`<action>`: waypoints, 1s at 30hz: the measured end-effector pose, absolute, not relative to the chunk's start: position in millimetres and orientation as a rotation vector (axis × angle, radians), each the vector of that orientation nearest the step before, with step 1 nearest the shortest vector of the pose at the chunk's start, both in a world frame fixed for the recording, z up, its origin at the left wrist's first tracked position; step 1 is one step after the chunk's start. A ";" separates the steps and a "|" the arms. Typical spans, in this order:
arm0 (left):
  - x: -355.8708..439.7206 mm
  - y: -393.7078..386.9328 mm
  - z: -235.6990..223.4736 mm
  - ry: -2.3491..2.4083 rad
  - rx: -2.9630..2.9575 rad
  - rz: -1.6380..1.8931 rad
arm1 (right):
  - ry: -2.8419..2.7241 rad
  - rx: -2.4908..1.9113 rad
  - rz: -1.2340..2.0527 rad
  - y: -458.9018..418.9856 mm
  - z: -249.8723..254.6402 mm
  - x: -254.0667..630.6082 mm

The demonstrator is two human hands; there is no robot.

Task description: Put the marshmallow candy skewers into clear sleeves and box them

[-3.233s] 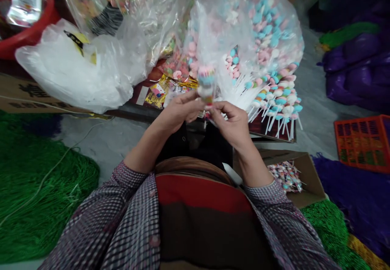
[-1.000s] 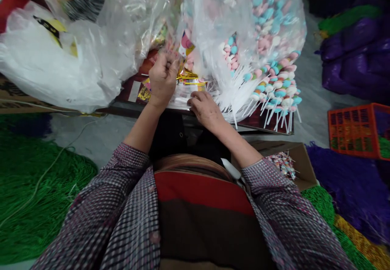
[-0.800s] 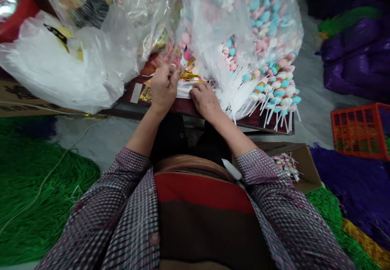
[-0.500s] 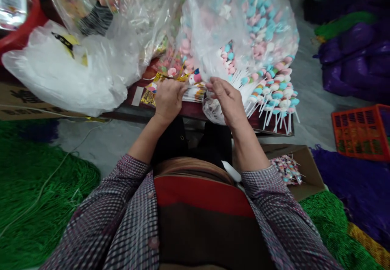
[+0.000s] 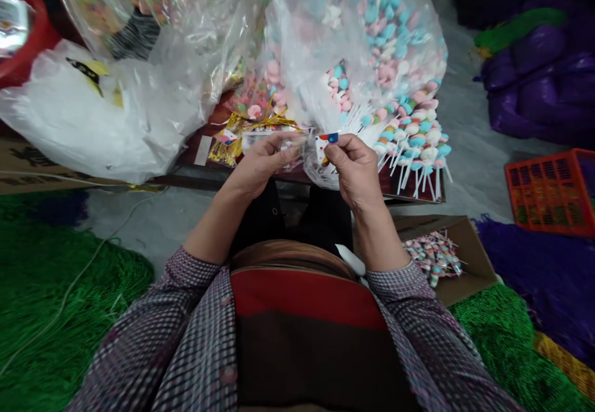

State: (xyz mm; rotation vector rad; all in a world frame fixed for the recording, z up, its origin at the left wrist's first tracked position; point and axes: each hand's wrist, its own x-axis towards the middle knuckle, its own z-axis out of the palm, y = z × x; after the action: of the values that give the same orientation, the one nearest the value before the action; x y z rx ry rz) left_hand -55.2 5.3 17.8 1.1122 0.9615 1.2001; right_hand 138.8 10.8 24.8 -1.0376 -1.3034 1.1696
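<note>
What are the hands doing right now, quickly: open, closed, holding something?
Left hand: can't tell whether it is closed on anything.
Right hand: closed, pinching a small printed piece.

Now showing an open, dark-and-pale checked cloth shirt (image 5: 199,331) across the lower frame, with sleeves (image 5: 430,331) ending on the forearms and round, dull pinkish buttons (image 5: 228,374). Underneath, red-and-dark-brown colour-blocked top (image 5: 302,331), bottom centre; above, brown striped waist fabric (image 5: 288,252), black trousers (image 5: 260,214).
</note>
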 end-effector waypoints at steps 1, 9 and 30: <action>-52.2 4.3 18.8 0.946 1.051 1.191 | -1.303 -1.059 1.149 10.1 22.2 140.8; -40.7 3.5 13.8 1.090 1.111 1.227 | -1.266 -1.224 1.196 3.9 11.6 148.4; -19.8 1.7 12.2 1.068 0.979 1.152 | -1.238 -1.342 1.115 -4.5 14.1 150.1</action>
State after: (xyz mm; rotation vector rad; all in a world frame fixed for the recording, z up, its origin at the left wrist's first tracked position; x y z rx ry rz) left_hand -19.8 1.7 12.2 0.9790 1.0676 1.1520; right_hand 150.1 -4.5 14.1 -1.3421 -1.2384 1.1150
